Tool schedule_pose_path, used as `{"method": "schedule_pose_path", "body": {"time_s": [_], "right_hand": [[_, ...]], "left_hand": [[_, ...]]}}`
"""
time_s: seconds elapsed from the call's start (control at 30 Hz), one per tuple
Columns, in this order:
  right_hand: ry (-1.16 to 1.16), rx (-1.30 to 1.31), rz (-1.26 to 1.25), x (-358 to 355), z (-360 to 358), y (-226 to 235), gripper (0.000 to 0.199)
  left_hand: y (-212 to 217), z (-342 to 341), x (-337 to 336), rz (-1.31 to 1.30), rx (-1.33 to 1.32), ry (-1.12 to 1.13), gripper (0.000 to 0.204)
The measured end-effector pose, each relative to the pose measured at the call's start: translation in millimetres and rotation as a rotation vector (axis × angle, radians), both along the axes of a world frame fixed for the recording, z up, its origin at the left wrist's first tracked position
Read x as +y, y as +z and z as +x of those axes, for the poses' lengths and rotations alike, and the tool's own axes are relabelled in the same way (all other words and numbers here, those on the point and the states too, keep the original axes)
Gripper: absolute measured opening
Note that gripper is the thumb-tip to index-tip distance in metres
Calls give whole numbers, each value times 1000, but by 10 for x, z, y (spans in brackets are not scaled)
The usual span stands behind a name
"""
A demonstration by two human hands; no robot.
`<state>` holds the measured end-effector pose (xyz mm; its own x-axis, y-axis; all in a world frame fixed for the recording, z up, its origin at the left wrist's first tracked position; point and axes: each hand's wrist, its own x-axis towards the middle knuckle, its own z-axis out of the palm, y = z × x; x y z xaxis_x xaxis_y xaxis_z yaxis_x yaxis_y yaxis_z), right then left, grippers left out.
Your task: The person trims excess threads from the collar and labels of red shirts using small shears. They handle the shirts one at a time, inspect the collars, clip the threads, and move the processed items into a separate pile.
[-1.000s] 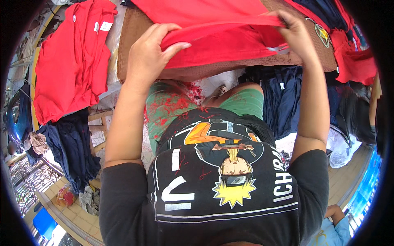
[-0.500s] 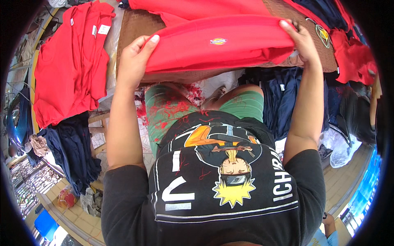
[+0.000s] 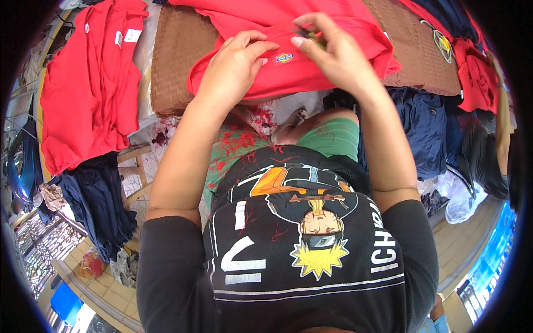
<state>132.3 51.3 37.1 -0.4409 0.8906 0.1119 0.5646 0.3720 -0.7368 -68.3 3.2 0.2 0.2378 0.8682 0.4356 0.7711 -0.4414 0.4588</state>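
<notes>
A red garment (image 3: 327,72) with a small oval label patch (image 3: 285,57) lies spread at the edge of the brown padded table. Left of the patch, my left hand (image 3: 236,61) rests on the red cloth, fingers bent and thumb apart from the index finger. Just right of the patch, my right hand (image 3: 338,53) is closed around a small dark and yellowish tool (image 3: 311,36), which looks like thread snips. The fingers cover most of that tool.
More red garments (image 3: 91,89) with white tags lie at the left. Dark blue clothes (image 3: 411,130) hang below the table at the right. A loop of pale cord (image 3: 442,44) lies on the brown padded table (image 3: 177,61). Red thread scraps (image 3: 233,150) cover my lap.
The red garment, held up stretched between both hands, is now down on the table. My hands have moved inward beside the patch, and the small tool shows in my right fingers.
</notes>
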Motion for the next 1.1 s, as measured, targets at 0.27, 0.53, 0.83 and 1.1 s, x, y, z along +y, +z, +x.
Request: {"method": "schedule_pose_path", "body": {"time_s": [0.27, 0.53, 0.83, 1.1], "right_hand": [[159, 142, 28, -53, -44, -371, 19], [160, -2, 124, -104, -99, -313, 17], [50, 26, 121, -158, -25, -346, 17], [52, 70, 109, -192, -7, -366, 17]], "left_hand": [[-114, 39, -9, -32, -38, 109, 14], [-14, 55, -53, -6, -151, 92, 13], [-55, 110, -329, -113, -139, 58, 23], [-137, 206, -355, 31, -47, 144, 17]]}}
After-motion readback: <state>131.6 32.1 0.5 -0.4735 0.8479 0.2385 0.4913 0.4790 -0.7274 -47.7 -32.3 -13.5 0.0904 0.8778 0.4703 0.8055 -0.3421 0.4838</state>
